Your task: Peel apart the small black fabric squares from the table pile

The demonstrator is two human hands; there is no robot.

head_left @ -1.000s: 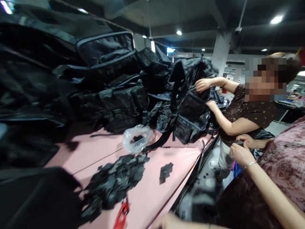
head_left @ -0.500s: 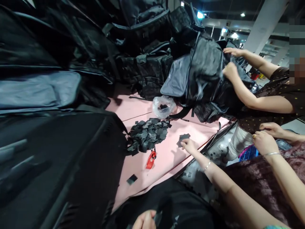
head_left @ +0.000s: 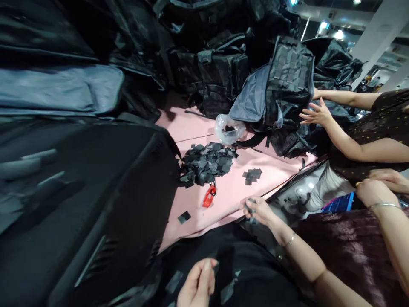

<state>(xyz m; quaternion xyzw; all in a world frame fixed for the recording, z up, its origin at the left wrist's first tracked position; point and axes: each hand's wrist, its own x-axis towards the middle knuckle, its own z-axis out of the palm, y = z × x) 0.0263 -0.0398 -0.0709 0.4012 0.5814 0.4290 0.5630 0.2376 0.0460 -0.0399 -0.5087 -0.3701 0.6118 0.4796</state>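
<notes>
Fingers (head_left: 252, 202), R hand (head_left: 259, 209), closed on blk patch (head_left: 249, 209).

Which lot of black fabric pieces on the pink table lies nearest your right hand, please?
The small cluster just beyond the right hand. The big heap and the lone piece lie further left, near the red tool.

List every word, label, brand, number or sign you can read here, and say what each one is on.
No text can be read anywhere in this view.
Black bags: no legible label or brand.
Red tool: no marking shows.
Black pieces, in the pile and in the right hand: plain.
Blue item: any print is too blurred to read.
</notes>
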